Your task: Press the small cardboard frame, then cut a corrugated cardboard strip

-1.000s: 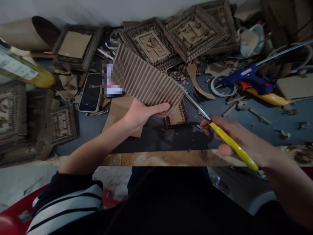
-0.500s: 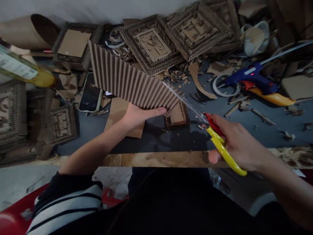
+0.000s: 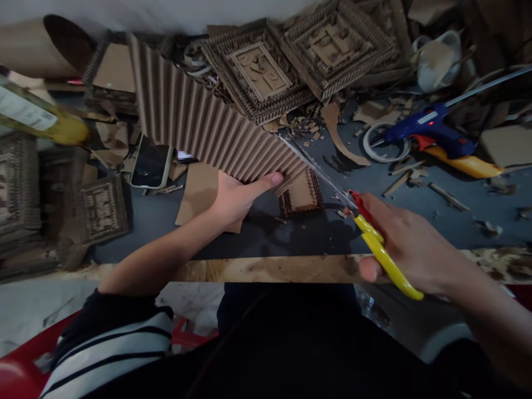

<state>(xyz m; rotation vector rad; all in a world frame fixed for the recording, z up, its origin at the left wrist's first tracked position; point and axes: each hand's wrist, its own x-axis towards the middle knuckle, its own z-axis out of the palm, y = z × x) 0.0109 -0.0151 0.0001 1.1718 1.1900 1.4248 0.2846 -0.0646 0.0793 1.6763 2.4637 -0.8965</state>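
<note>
My left hand (image 3: 241, 200) grips a sheet of corrugated cardboard (image 3: 199, 122) by its near edge, thumb on top and the other fingers hidden beneath. The sheet is tilted up toward the far left, ridges facing me. My right hand (image 3: 403, 238) is closed around the handles of scissors (image 3: 384, 257) with yellow and red grips. Their blades point to the far left and lie along the sheet's right edge; whether they are apart I cannot tell. Under the sheet's right corner sits a small cardboard tray-like frame (image 3: 301, 197). A flat cardboard piece (image 3: 195, 194) lies beneath my left hand.
At the back lean decorated cardboard frames (image 3: 260, 69). A blue glue gun (image 3: 432, 130) rests on the right by a tape roll (image 3: 384, 158). On the left are a phone (image 3: 152, 163), a yellowish bottle (image 3: 45, 116) and stacked frames (image 3: 102, 208). Cardboard scraps (image 3: 341, 136) litter the table.
The sheet's far left end has swung left and slightly up, nearer to me. The scissors and my right hand have shifted only slightly; my left hand keeps its hold.
</note>
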